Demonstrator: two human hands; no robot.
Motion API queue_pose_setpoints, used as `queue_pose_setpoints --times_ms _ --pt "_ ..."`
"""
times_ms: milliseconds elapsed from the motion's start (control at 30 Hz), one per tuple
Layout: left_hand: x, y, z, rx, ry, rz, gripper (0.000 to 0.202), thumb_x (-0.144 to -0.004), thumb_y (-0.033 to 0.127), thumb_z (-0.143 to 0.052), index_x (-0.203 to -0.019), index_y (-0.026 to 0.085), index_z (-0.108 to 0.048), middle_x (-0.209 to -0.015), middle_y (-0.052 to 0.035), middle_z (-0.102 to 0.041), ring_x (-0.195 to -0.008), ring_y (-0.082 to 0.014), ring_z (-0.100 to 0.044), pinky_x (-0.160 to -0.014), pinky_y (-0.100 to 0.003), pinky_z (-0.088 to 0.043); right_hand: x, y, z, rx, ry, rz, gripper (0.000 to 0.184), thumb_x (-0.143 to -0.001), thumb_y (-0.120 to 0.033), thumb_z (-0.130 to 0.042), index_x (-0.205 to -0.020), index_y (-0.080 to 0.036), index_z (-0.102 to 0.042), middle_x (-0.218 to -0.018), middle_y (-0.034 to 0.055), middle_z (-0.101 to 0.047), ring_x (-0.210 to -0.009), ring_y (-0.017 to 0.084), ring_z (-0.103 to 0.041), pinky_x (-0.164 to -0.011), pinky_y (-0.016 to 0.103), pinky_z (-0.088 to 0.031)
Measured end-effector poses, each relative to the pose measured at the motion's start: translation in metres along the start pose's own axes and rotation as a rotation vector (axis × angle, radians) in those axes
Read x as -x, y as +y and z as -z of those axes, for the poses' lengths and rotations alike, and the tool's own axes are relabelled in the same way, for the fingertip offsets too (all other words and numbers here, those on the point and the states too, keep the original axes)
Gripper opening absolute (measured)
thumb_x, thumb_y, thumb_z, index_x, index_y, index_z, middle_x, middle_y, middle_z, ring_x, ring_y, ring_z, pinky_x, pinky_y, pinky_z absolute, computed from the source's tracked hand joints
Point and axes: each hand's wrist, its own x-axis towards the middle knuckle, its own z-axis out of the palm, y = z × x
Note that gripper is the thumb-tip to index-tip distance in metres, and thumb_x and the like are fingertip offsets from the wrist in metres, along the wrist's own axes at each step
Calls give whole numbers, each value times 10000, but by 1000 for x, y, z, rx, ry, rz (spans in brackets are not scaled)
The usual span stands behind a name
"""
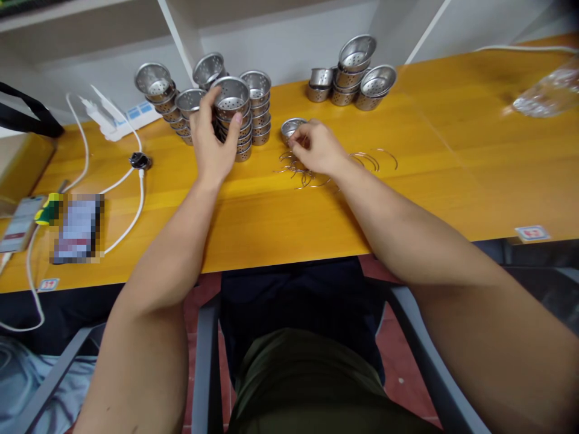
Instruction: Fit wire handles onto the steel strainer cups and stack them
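My left hand (211, 141) curls its thumb and fingers around the top perforated metal cup (233, 102) of a tall nested stack. Other stacks of the same cups (260, 111) crowd close on both sides of it. Farther right, my right hand (319, 147) has its fingertips pinched together at the near side of a single small perforated cup (291, 125) on the table. What lies between those fingertips is hidden. Thin curved metal wires (307, 178) are scattered under and around this hand.
More stacked cups (348, 78) stand at the back right by the shelf. Left on the wooden table (280, 223) are a phone (76, 229), a second phone (20, 223), a yellow-green handled tool (49, 209), white cables and a power strip (140, 117). A clear plastic bag (547, 90) lies far right.
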Motion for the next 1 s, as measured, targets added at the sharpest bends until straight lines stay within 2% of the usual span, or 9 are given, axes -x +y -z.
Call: queue_pose_setpoints --times_ms 100,267,367,533,633,733,833,933,1000 --pt "1 -19 -13 1 232 132 719 -1303 856 -290 -1835 377 -220 -1876 47 -500 -1816 -164 -182 -1585 -467 -140 0 0 -1 -3 -12 -3 245 -1114 -417 -899 -1035 -248 -741 -1176 174 -765 -1281 478 -760 -1249 722 -632" --pt "2 -25 -18 12 283 106 865 -1267 908 -419 -1900 380 -159 -1955 31 -412 -1885 -170 -79 -1627 -525 -92 0 2 4 49 39 -25 275 -1154 -493 -866 -1191 -234 -782 -1342 196 -743 -1271 455 -766 -1260 673 -623" --pt "-1 -1 -4 -58 329 45 893 -1270 874 -493 -1914 377 -122 -1984 -46 -355 -1888 -208 -101 -1545 -643 -296 -3 10 12 95 92 -32 359 -1171 -548 -823 -1346 -236 -792 -1517 217 -701 -1341 457 -746 -1255 642 -626" --pt "-11 56 11 -15 511 -196 698 -1205 805 -680 -1751 404 -512 -1755 -120 -561 -1645 -389 -547 -1189 -668 -639 -9 22 17 142 -33 -16 293 -1186 -477 -800 -1292 -203 -794 -1433 219 -759 -1382 454 -724 -1317 640 -564" --pt "-10 76 6 82 385 -358 365 -1267 597 -638 -1568 393 -666 -1441 -106 -753 -1157 -325 -795 -823 -516 -716 -10 20 17 163 -69 -17 206 -1163 -423 -797 -1178 -218 -798 -1352 214 -780 -1360 483 -733 -1296 673 -575" --pt "1 76 -10 178 112 -323 301 -1311 546 -546 -1466 340 -700 -1265 -85 -799 -793 -215 -764 -650 -404 -695 -8 5 21 128 -51 -1 246 -1186 -474 -760 -1154 -232 -791 -1329 215 -784 -1312 477 -747 -1257 664 -603" --pt "14 64 -29 215 -77 -141 729 -1237 852 -542 -1725 311 -570 -1643 -175 -706 -1180 -341 -872 -988 -551 -792 1 -20 28 19 -38 64 372 -1197 -627 -768 -1162 -257 -776 -1225 185 -789 -1217 443 -755 -1190 630 -643" --pt "19 52 -43 192 -84 -30 1174 -1066 1038 -681 -1905 289 -345 -1931 -233 -454 -1733 -505 -581 -1429 -683 -571 15 -46 27 -138 -68 142 544 -1122 -809 -850 -1146 -272 -766 -1132 142 -758 -1091 386 -748 -994 533 -699" --pt "18 50 -44 179 -83 -32 1231 -1035 1056 -712 -1912 283 -329 -1929 -231 -467 -1821 -508 -467 -1532 -679 -437 24 -59 21 -269 -98 172 639 -1061 -889 -893 -1123 -268 -754 -1068 110 -716 -978 329 -723 -819 442 -679"
